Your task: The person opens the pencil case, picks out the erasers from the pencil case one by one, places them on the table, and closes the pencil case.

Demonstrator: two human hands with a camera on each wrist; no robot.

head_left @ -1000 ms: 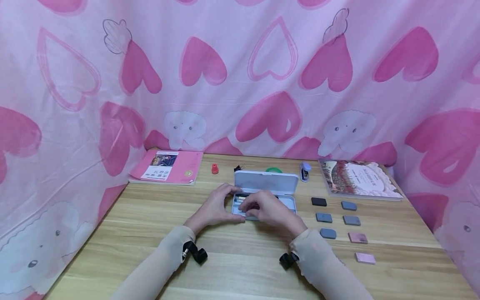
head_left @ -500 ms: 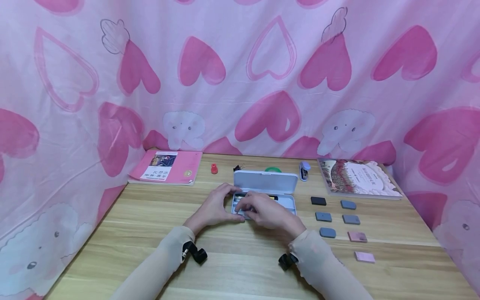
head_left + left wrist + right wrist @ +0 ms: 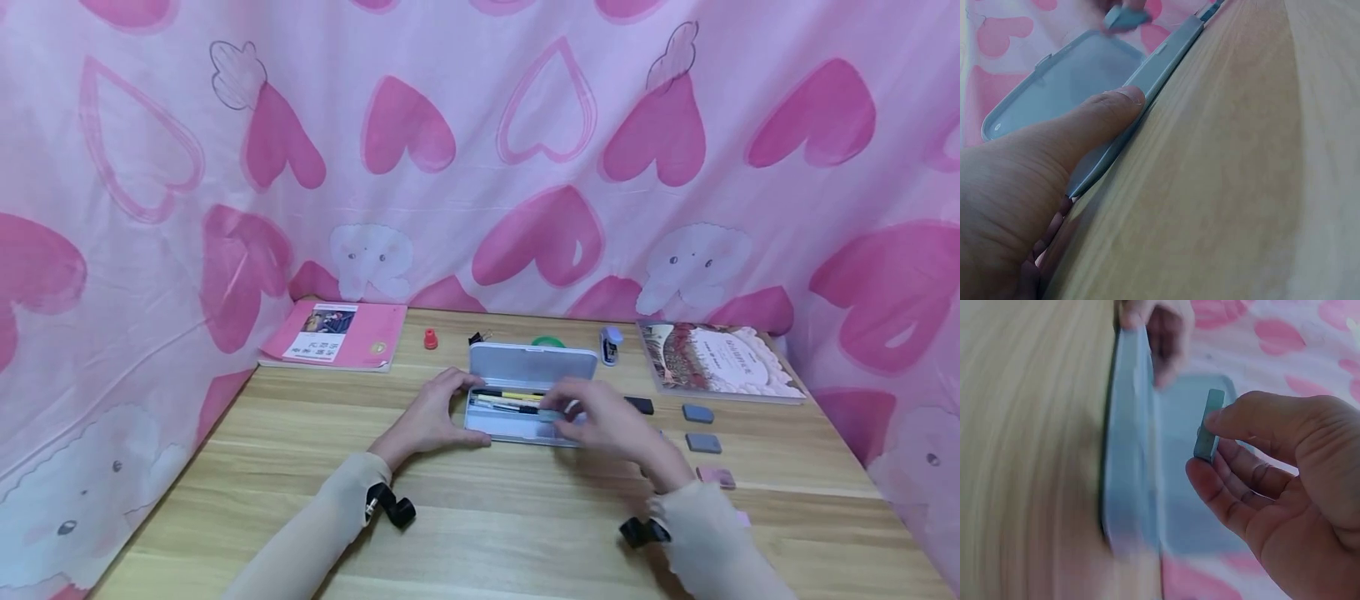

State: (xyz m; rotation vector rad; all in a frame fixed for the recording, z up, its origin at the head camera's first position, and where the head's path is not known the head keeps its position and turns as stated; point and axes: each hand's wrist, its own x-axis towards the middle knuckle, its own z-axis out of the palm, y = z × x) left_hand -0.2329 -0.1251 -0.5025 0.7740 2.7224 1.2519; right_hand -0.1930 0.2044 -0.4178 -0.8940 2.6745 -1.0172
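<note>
Only my right wrist view shows my right hand (image 3: 1272,487) pinching the grey-blue eraser (image 3: 1209,425) edge-on, long axis along the open pencil case (image 3: 525,408) my left hand (image 3: 427,421) grips.

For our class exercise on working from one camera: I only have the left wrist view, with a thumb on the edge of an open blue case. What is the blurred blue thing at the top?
Observer: The right wrist view shows it. The right hand pinches a grey-blue block between thumb and fingers, over the open pencil case.
Operator: Is the case empty?
Observer: No. In the head view, several pens lie along its far side.
Operator: Any more blocks like that?
Observer: Yes. The head view shows loose grey blocks and a pink block on the table, right of the case.
</note>
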